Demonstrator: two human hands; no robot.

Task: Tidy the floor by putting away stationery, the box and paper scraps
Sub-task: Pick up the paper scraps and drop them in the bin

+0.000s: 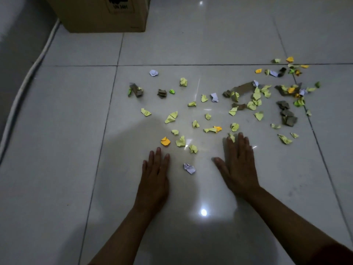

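Note:
Several crumpled paper scraps, mostly yellow-green (208, 116) with some orange (165, 141), white (189, 168) and brown cardboard bits (288, 118), lie scattered over the glossy tiled floor. My left hand (154, 175) lies flat with straight fingers just below the orange scrap. My right hand (238, 165) is flat too, its fingertips touching a yellow scrap (231, 137). The white scrap sits between the two hands. Neither hand holds anything.
A large cardboard box (99, 14) stands at the top left on the floor. A white cable or trim (28, 77) curves along the left wall edge. A denser cluster of scraps (288, 88) lies at the right. A light reflection glares on the tile near my forearms.

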